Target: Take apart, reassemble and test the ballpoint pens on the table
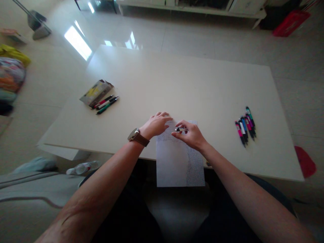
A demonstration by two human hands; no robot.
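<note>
A sheet of paper [172, 162] covered partly with fine marks lies at the table's near edge, its lower part hanging past the edge. My right hand [191, 135] pinches a small black-and-white pen [181, 129] above the sheet's upper right. Beside the sheet's upper left corner, my left hand [157, 124] is spread with its fingers apart and nothing in it; a brown-strapped watch is on that wrist. Several colored pens [244, 127] lie side by side on the right of the table. On the left, several more pens [107, 105] rest against a grey and yellow box [97, 92].
The white table [177, 84] spans the view. A plastic bottle [82, 168] lies below its left near edge. Beyond the far edge stands a white cabinet [194, 10]. Bags [11, 74] and a dustpan [40, 28] are on the floor at left.
</note>
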